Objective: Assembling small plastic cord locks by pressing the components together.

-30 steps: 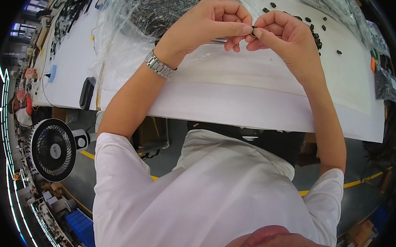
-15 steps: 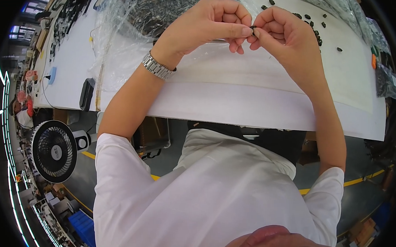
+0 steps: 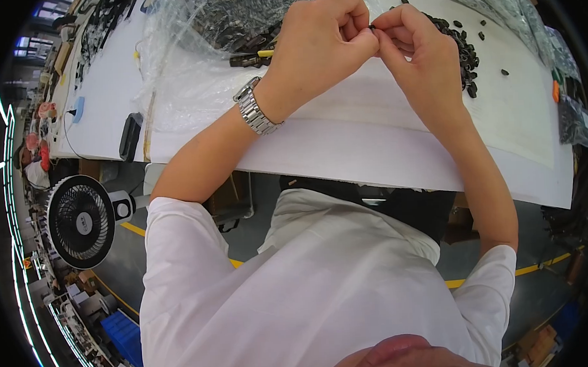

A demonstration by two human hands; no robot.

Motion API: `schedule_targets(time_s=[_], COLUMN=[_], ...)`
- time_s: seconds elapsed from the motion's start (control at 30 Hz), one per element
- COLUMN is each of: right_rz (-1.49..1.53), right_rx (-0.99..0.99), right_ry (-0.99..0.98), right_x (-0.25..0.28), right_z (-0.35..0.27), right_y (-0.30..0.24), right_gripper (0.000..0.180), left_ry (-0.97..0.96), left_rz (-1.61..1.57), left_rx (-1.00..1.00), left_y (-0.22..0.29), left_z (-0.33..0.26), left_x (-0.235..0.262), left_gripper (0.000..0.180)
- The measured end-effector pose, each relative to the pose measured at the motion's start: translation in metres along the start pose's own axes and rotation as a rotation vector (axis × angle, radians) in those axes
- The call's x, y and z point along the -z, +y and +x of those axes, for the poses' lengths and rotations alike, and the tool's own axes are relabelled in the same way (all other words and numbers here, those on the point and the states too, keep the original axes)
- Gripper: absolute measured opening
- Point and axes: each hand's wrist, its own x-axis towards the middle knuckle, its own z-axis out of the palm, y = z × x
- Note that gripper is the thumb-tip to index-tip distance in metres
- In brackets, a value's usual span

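Observation:
My left hand [image 3: 320, 49], with a metal-band watch [image 3: 255, 109] at its wrist, is turned so its back shows. Its thumb and forefinger are pinched together, meeting the fingertips of my right hand [image 3: 420, 57]. Between the two pinches a bit of a small black piece [image 3: 372, 28] shows; the fingers cover most of it. Just right of my right hand lies a heap of small black pieces [image 3: 467, 58]. Behind my left hand is a clear plastic bag [image 3: 173, 27] with many dark pieces [image 3: 245, 20] in it, and a yellow strip [image 3: 265, 53] by its edge.
The white table [image 3: 372, 143] has its front edge close to my body. Loose black pieces [image 3: 505, 72] and more clear bags [image 3: 491, 7] lie at the right. A black case [image 3: 130, 137] sits at the left edge, with a fan [image 3: 82, 221] beyond it.
My left hand has rolled over, its wrist shifting right, and the pinched fingertips have risen slightly. More of the black heap and the yellow strip now show.

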Motion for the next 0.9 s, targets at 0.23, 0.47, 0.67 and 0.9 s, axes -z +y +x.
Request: schedule_targets(time_s=[0.23,0.47,0.67,0.9], right_rz=[-0.1,0.042,0.248,0.222], right_rx=[0.102,0.3,0.252,0.142], right_ry=[0.171,0.242,0.189,0.181], right_x=[-0.002,-0.006,-0.008,-0.007], right_z=[0.0,-0.002,-0.003,0.002], right_y=[0.009,0.011,0.012,0.007], right_gripper=[0.011,0.012,0.015,0.018], left_ry=[-0.134,-0.363,-0.35,-0.11], left_rz=[-0.92,-1.262,-1.103,-0.453], left_rx=[0.296,0.424,0.416,0.254], left_y=[-0.011,-0.012,0.0,0.008], left_z=[0.005,0.009,0.009,0.005], left_x=[0.0,0.015,0.026,0.022], left_gripper=[0.015,0.02,0.019,0.011])
